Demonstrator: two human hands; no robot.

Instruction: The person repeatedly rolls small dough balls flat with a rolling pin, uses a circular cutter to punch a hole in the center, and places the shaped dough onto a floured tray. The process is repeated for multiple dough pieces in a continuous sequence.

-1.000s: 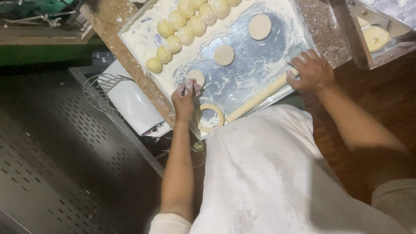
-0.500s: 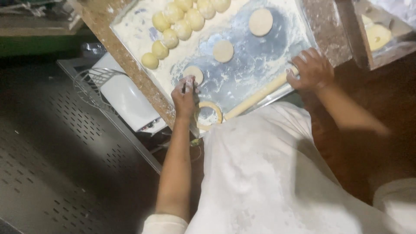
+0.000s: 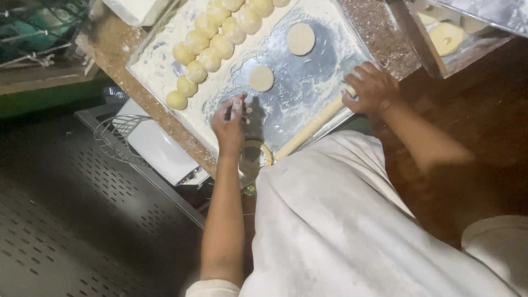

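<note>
Here the left hand pinches something small, unclear what, just below the dough disc on the floured tray. The right hand rests curled on the rolling pin at the tray's near edge; keep pressure even.

Pale yellow round dough balls are showing against a white-floured silver metal tray; the speckled brown stone bench is looking dusty.

I am wearing a white apron smudged with flour, and short white sleeves; my forearms are showing bare.
</note>
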